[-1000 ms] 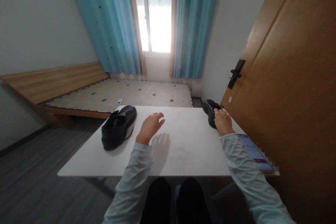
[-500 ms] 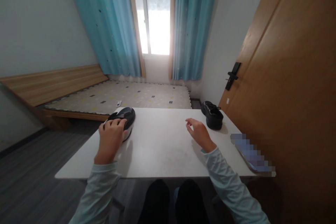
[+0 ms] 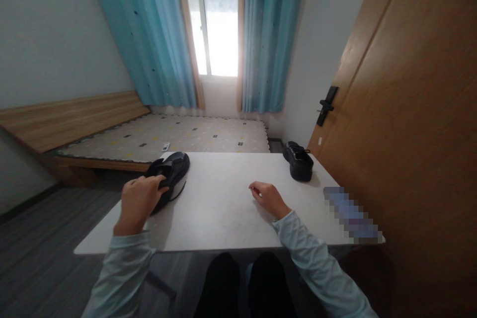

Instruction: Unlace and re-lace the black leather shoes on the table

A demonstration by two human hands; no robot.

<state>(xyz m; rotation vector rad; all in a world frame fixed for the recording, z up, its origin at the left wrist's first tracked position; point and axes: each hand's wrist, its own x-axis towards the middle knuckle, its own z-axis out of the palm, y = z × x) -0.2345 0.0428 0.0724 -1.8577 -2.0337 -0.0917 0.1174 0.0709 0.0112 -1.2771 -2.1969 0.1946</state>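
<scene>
On the left of the white table (image 3: 219, 218) lies a black shoe (image 3: 178, 165), its toe pointing away from me and a lace trailing on the tabletop. My left hand (image 3: 139, 201) is closed on the heel end of this shoe, fingers over its collar. My right hand (image 3: 267, 198) is over the middle right of the table, fingers curled together; whether anything small is between them is hidden. A second black shoe (image 3: 301, 168) stands at the back right of the table, its heel toward me, touched by neither hand.
A blurred flat bluish item (image 3: 352, 216) lies along the table's right edge. Beyond the table is a bed (image 3: 201, 131) with a small white object (image 3: 166, 146) on it. A wooden door (image 3: 417, 109) stands close on the right.
My left hand has moved left and a little down, and the left shoe's opening and lace now show. My right hand has moved left and down, its fingers more curled.
</scene>
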